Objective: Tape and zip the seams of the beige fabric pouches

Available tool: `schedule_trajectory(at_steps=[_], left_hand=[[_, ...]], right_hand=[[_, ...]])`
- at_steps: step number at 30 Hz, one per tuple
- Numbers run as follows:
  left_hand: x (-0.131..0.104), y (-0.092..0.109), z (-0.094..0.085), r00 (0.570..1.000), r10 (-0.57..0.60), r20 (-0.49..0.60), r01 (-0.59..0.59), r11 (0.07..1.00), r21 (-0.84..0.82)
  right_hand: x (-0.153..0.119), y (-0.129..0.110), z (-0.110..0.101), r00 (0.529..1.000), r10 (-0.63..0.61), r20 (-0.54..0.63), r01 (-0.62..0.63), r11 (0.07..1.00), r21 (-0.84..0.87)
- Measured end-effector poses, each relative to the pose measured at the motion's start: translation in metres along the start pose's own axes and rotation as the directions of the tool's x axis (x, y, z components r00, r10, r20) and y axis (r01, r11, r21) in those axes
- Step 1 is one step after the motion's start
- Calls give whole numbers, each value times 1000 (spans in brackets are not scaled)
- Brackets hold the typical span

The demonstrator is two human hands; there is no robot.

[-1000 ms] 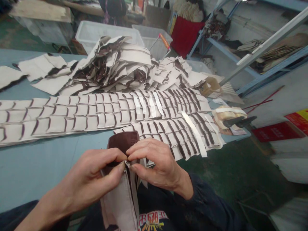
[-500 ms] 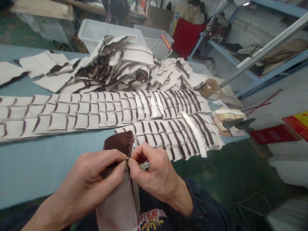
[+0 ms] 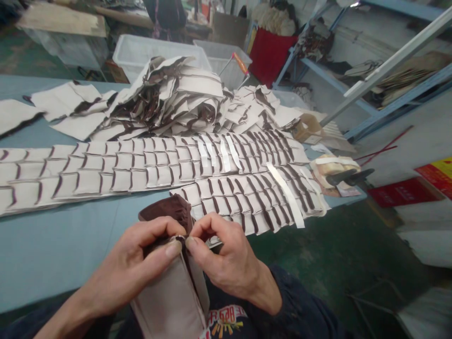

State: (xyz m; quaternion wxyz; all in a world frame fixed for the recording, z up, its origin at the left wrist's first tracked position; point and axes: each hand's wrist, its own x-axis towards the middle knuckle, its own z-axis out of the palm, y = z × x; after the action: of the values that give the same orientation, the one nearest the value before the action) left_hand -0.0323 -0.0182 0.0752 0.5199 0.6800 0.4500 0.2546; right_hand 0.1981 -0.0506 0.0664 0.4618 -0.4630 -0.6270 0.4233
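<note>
Fabric piece: a cream-and-brown fabric piece (image 3: pixel 164 301) is right in front of me, hanging from my fingertips toward my lap, before the near edge of the worktop (image 3: pixel 52 245).
Left hand: my left hand (image 3: pixel 141 263) pinches its upper edge between thumb and forefinger.
Right hand: my right hand (image 3: pixel 229 259) has thumb and fingertip closed on the same edge, just beside the left thumb.
Long axis: it runs away from me, from the cream end low by my body to the dark brown flap (image 3: pixel 165 207) beyond my fingers.
Dark gap: from the pinch it slants down and to the right, between the cream panels.
Nearer hand: both meet at the edge, but the broad cream panel lies mostly below my left.
Layered rows: cream pieces with dark edges (image 3: pixel 243 197) lie flat past my right hand, crossed by a white strip (image 3: pixel 286 195).
Heap: loose cream pieces (image 3: pixel 197 87) are piled behind the rows.
</note>
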Motion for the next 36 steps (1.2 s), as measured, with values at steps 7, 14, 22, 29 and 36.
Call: schedule_trajectory(at_steps=[7, 14, 22, 29, 36], left_hand=[[14, -15, -16, 958, 257, 126, -262, 965, 22], [23, -19, -22, 928, 329, 174, -330, 944, -20], [31, -21, -18, 950, 291, 115, -293, 956, -4], [31, -10, -18, 962, 267, 64, -271, 961, 51], [26, -12, -20, 962, 261, 76, -264, 964, 43]], right_hand=[[11, 19, -21, 865, -501, 17, 498, 855, -145], [19, 27, -35, 738, -650, 182, 666, 658, -352], [24, 36, -41, 728, -618, 297, 669, 546, -504], [36, 26, -34, 693, -664, 280, 684, 483, -546], [46, 29, -22, 681, -705, 199, 683, 512, -521]])
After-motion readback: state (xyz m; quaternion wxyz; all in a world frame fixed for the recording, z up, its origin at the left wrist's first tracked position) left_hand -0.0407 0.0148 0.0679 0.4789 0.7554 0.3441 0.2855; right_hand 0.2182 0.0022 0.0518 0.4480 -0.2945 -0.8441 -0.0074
